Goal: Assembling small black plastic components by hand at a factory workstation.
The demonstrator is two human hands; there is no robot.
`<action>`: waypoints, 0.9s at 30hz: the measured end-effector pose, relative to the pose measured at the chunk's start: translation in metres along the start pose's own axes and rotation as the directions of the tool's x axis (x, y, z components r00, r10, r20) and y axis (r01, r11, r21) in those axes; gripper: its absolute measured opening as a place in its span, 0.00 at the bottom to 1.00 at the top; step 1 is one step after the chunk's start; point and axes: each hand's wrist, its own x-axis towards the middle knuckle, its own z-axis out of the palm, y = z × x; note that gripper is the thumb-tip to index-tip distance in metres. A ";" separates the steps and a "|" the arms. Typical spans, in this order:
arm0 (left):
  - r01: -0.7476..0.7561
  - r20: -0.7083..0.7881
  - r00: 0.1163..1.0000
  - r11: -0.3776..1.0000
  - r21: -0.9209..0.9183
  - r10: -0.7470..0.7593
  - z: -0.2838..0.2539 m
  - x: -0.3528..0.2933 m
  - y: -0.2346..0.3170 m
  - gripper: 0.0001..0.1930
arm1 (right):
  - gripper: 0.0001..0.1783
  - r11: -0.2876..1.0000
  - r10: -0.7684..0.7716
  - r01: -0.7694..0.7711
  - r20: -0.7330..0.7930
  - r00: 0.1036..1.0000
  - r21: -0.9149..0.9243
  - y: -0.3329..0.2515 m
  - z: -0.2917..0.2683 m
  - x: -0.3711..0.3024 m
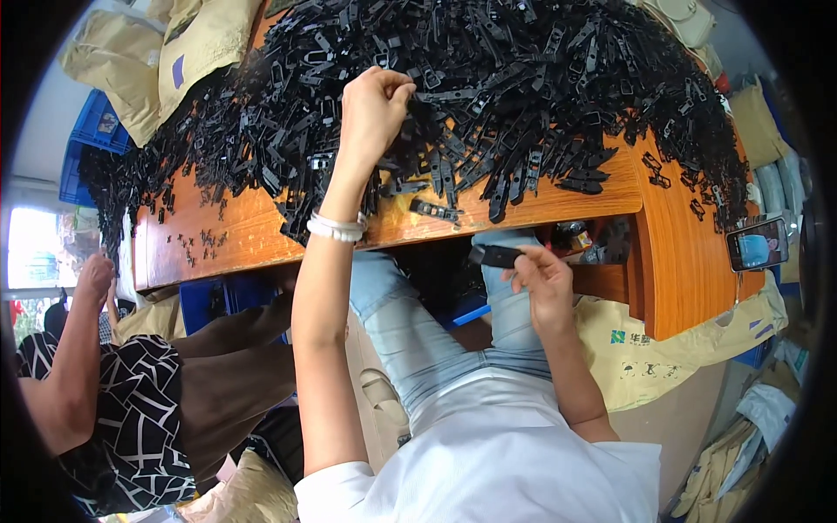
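A large heap of black plastic parts (514, 87), long and narrow with cut-out openings, covers most of the wooden table (261, 228). My left hand (375, 98) reaches over the front of this heap with its fingers curled together. Whatever its fingertips may hold is too small or hidden to name. In front of the table edge, above my lap, my right hand (545, 283) grips a black plastic part (500, 256) by one end, and the part points left. One loose part (436, 211) lies near the table edge between the two hands.
A co-worker's raised hand (96, 270) is at the far left. Paper sacks (205, 61) and a blue crate (94, 122) stand at the back left. A phone (758, 246) is at the table's right end, above a yellowish sack (610, 366).
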 end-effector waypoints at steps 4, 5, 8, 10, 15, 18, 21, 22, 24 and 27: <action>-0.198 0.083 0.977 0.980 0.013 0.196 0.024 0.023 0.007 0.06 | 0.09 0.999 0.035 -0.034 0.015 0.999 -0.034 0.002 -0.003 -0.005; -0.213 0.089 0.974 0.976 0.053 0.208 0.031 0.028 0.009 0.06 | 0.09 0.998 0.047 -0.046 0.015 0.999 -0.035 0.001 -0.003 -0.005; -0.287 0.115 0.957 0.924 0.253 0.266 0.047 0.035 0.008 0.08 | 0.09 0.997 0.056 -0.055 0.025 0.998 -0.053 -0.003 -0.002 -0.005; -0.266 0.078 0.964 0.937 0.228 0.254 0.054 0.044 0.005 0.10 | 0.10 0.998 0.051 -0.050 0.025 0.998 -0.039 -0.003 -0.002 -0.005; 0.017 0.026 0.999 0.997 0.078 -0.020 0.064 0.062 0.028 0.11 | 0.10 0.997 0.061 -0.061 0.017 0.998 -0.038 -0.002 -0.002 -0.005; -0.004 -0.068 0.998 0.997 0.074 0.009 0.071 0.067 0.030 0.10 | 0.10 0.995 0.077 -0.075 0.032 0.996 -0.066 -0.004 0.000 -0.006; -0.199 0.099 0.978 0.957 0.210 0.181 0.066 0.067 0.031 0.10 | 0.10 0.997 0.068 -0.067 0.024 0.997 -0.047 -0.004 -0.001 -0.007; -0.202 0.104 0.977 0.957 0.206 0.184 0.067 0.065 0.035 0.10 | 0.10 0.996 0.069 -0.068 0.023 0.997 -0.059 -0.004 -0.002 -0.007; -0.244 0.174 0.965 0.910 0.336 0.195 0.068 0.062 0.040 0.10 | 0.10 0.995 0.070 -0.069 0.020 0.997 -0.068 -0.003 -0.001 -0.007; -0.306 0.224 0.947 0.859 0.409 0.231 0.066 0.063 0.039 0.11 | 0.09 0.996 0.075 -0.073 0.039 0.996 -0.054 -0.002 0.002 -0.008</action>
